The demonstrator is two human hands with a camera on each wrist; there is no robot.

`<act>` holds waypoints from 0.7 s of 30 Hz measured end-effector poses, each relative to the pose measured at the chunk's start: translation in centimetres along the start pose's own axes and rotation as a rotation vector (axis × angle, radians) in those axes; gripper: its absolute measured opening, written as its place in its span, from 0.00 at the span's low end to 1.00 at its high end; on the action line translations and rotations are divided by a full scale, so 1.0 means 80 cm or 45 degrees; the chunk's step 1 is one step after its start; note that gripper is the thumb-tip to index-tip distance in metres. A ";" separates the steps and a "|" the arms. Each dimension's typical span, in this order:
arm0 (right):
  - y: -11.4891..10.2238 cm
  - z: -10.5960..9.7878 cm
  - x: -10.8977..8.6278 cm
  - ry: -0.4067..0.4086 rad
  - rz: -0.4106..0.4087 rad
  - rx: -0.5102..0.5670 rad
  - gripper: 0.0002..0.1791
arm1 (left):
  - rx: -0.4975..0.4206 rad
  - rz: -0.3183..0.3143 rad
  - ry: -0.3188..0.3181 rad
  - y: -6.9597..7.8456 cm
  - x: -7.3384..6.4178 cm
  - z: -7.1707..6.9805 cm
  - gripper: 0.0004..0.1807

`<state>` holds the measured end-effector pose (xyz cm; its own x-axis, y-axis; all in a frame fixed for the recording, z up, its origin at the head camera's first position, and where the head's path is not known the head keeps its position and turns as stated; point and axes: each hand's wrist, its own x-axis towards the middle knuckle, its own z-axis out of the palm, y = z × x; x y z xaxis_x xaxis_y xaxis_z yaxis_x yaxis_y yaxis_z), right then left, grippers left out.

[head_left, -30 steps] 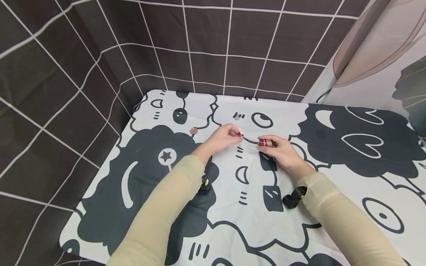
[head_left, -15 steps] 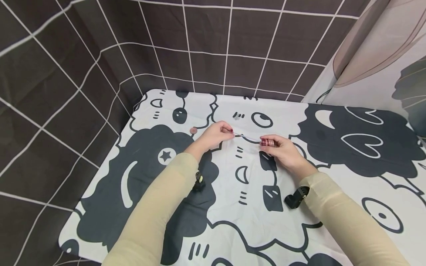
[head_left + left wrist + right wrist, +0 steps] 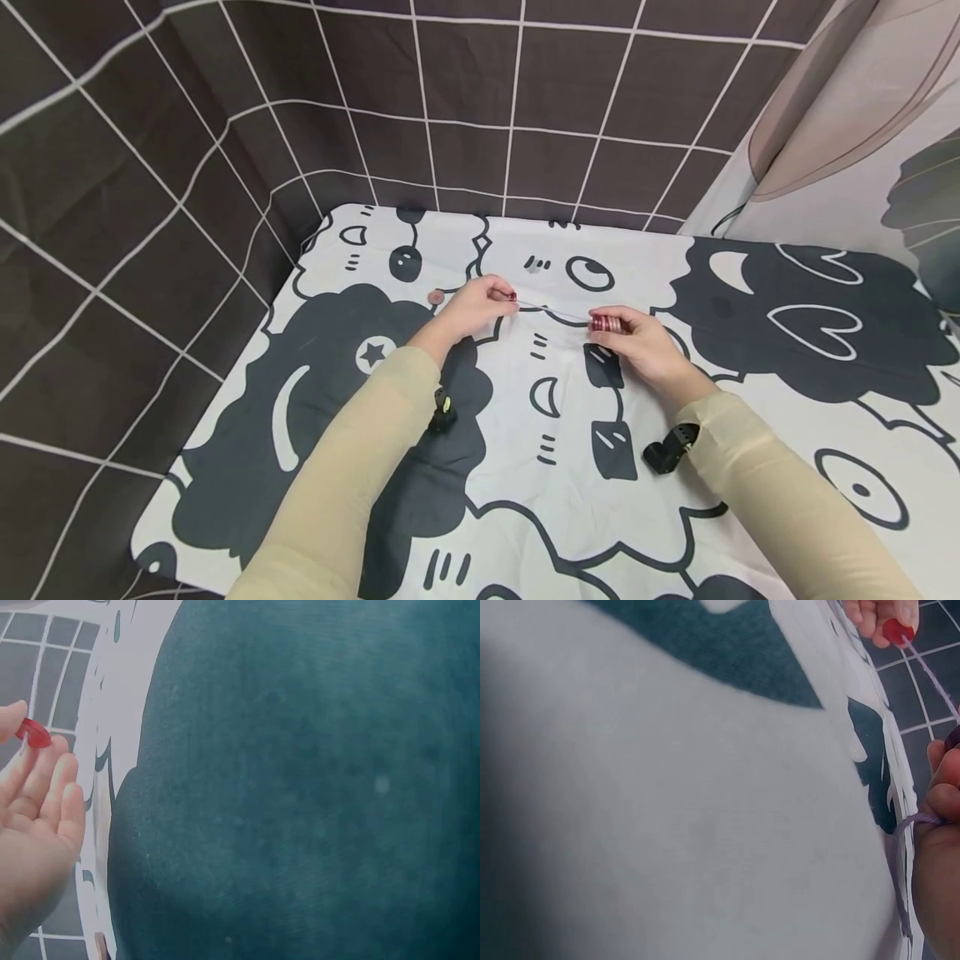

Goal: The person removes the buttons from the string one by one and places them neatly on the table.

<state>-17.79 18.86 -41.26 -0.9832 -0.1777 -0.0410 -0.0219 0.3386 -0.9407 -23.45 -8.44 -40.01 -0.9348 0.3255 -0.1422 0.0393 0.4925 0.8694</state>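
Observation:
My left hand [image 3: 478,305] pinches a red button [image 3: 35,733] between thumb and fingertips, over the cloth. A thin pale string [image 3: 557,312] runs from this button across to my right hand [image 3: 651,350]. There, the thumb and fingers grip a stack of red and pink buttons [image 3: 605,323] lined up face to face. In the right wrist view a purple tail of string [image 3: 901,870] hangs down past the right hand, and most of the stack is out of frame. The string between the hands looks straight and taut.
A loose pinkish-brown button [image 3: 436,297] lies on the cartoon-printed cloth [image 3: 517,467], left of and beyond the left hand. Dark grid-patterned fabric [image 3: 465,83] rises behind and at the left. A pale curtain [image 3: 847,133] hangs at the back right.
My left hand has moved left with the red button, away from the stack, so more string shows between the hands. My right hand has shifted slightly right.

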 end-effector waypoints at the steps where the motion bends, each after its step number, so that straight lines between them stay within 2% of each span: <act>1: 0.000 0.000 0.000 0.002 -0.006 0.003 0.24 | 0.008 -0.007 0.005 0.000 0.000 -0.001 0.15; 6: 0.003 0.001 0.000 -0.004 -0.011 0.013 0.25 | 0.078 -0.045 0.042 -0.004 -0.001 -0.006 0.15; 13: 0.004 0.002 0.001 -0.005 -0.011 0.010 0.25 | 0.279 -0.061 0.149 -0.012 -0.005 -0.016 0.15; 21: 0.006 0.004 0.000 -0.013 -0.018 0.056 0.25 | 0.308 -0.050 0.191 -0.020 -0.011 -0.024 0.16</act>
<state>-17.75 18.74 -41.78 -0.9809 -0.1920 -0.0309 -0.0276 0.2947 -0.9552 -23.36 -11.07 -40.34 -0.9784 0.1881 -0.0860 0.0684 0.6868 0.7236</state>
